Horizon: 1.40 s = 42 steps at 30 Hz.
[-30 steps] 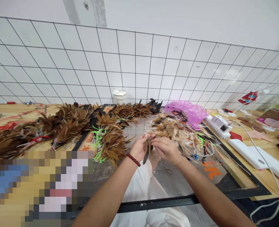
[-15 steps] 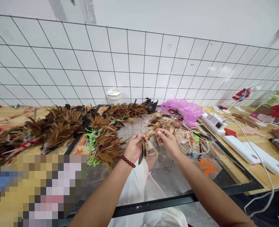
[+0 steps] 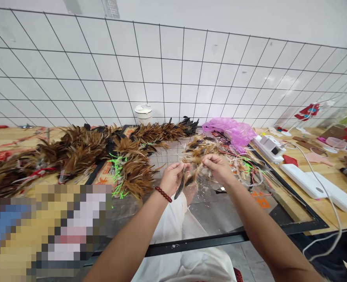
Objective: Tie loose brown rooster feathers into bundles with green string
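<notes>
My left hand (image 3: 171,178), with a red bead bracelet at the wrist, is pinched on a small bunch of dark feathers (image 3: 181,185) that hangs down from its fingers. My right hand (image 3: 218,167) is closed in a pinch on a brown feather (image 3: 196,171) just to the right, at the edge of a loose heap of brown feathers (image 3: 202,150). Both hands hover above a glass tabletop (image 3: 214,211) with a black frame.
Long strings of brown feathers (image 3: 82,152) lie across the left of the table with green cord (image 3: 118,169). A pink plastic bag (image 3: 230,131), white cup (image 3: 143,113), white devices (image 3: 317,184) with a cable and coloured scraps sit behind and right. A wire grid wall backs the table.
My hands have drawn apart: the right hand moved right and up with a feather, while the left kept its dark bunch. The camera view shifted slightly.
</notes>
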Tool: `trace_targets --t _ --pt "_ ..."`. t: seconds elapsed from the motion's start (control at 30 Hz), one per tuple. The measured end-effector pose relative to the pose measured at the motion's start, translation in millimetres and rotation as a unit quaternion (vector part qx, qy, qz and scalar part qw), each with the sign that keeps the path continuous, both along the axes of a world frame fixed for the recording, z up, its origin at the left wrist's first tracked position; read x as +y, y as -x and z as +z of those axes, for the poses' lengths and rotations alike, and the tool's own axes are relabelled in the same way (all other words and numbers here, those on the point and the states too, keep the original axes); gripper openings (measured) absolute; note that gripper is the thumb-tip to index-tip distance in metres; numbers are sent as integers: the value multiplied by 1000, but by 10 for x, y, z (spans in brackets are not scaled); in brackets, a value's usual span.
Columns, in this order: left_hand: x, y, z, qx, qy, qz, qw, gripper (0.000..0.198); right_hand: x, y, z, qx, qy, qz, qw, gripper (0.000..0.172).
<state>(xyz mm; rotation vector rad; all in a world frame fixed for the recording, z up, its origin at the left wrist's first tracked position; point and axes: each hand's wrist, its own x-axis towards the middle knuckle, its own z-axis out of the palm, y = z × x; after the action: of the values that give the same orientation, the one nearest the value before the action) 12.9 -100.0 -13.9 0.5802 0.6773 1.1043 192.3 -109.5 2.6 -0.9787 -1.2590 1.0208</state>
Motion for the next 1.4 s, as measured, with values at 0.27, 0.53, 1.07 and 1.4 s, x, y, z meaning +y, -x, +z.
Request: trace_targets --t 0.27,0.53,1.07,1.4 --pt "-74 -36 61 59 0 -88 994 17 -56 96 -19 -154 -90 43 983 20" --pt "-51 -16 20 88 -63 -119 987 30 -20 172 -160 -103 -54 18 993 23" --pt "-99 -51 -54 98 -73 -143 982 29 -61 189 -159 -230 -130 28 964 26" --pt "150 51 -49 3 5 238 971 30 597 503 125 -649 -16 -81 757 23"
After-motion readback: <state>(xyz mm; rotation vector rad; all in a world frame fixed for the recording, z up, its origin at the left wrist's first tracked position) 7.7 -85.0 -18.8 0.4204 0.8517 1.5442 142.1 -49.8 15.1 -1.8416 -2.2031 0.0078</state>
